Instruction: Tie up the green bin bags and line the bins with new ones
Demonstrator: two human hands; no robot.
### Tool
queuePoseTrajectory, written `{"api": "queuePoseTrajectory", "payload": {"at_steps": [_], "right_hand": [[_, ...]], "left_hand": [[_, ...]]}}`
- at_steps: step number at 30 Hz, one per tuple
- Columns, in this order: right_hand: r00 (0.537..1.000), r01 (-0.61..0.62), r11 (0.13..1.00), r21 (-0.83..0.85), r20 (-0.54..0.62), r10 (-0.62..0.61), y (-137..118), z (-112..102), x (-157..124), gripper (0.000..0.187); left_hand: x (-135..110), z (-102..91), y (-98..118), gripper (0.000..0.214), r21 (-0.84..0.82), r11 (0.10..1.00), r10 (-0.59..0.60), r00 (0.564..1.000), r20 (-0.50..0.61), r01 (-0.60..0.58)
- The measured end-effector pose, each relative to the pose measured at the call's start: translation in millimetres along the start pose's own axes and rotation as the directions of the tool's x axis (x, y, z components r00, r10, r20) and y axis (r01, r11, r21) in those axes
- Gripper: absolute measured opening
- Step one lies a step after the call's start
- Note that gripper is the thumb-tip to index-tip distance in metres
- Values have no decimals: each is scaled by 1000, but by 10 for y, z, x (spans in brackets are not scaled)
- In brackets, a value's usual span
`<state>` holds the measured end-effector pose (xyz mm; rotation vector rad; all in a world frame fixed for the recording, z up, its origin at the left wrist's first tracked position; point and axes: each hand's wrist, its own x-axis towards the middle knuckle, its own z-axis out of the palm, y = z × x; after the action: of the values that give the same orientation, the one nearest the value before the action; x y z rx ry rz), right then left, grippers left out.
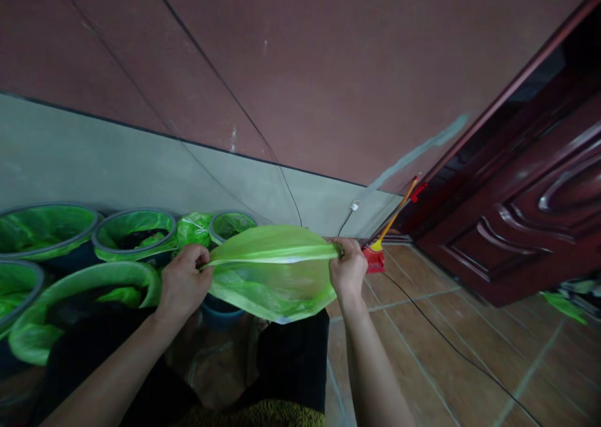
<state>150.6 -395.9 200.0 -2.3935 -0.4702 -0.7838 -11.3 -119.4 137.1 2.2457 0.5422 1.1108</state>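
Note:
A thin, translucent green plastic bag (pixel 275 283) is stretched between my two hands in front of my lap, its mouth edge pulled taut. My left hand (pixel 188 280) pinches one end of that edge, close to the lined bins. At the other end, my right hand (pixel 348 265) grips the bag with closed fingers. Just behind the bag stands a small bin (pixel 232 221) with a green liner. Beneath it, part of a blue container (pixel 220 314) shows; the rest is hidden.
To the left, several bins with green liners (pixel 134 233) stand along the wall, beside a knotted green bag (pixel 193 228). A broom with a yellow handle (pixel 397 217) and a red dustpan (pixel 374 261) lean near the dark red door (pixel 507 214). A black cable (pixel 436 327) crosses the tiled floor.

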Motion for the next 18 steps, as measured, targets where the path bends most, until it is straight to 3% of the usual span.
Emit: {"api": "queuePoseTrajectory", "payload": {"at_steps": [3, 5, 8, 10, 12, 14, 18], "right_hand": [[984, -29, 979, -201, 169, 64, -117, 40, -256, 50], [978, 34, 967, -251, 207, 19, -246, 80, -435, 58], [981, 178, 973, -146, 100, -164, -493, 85, -586, 75], [969, 247, 967, -56, 3, -247, -666, 40, -579, 76], [952, 306, 952, -11, -6, -306, -824, -8, -512, 71], [914, 394, 919, -10, 105, -391, -951, -17, -430, 62], [778, 570, 821, -35, 343, -526, -1103, 108, -310, 45]], "left_hand": [[19, 23, 26, 16, 24, 1000, -13, 998, -64, 14], [22, 64, 69, 17, 11, 1000, 7, 998, -60, -6], [5, 135, 135, 17, -19, 999, 35, 998, -51, -36], [-12, 164, 165, 15, -35, 998, 50, 998, -46, -52], [-24, 177, 183, 12, -41, 996, 77, 996, -35, -79], [-29, 182, 198, 9, -41, 992, 117, 993, -28, -119], [-42, 207, 244, 17, -41, 976, 209, 974, -87, -213]]}}
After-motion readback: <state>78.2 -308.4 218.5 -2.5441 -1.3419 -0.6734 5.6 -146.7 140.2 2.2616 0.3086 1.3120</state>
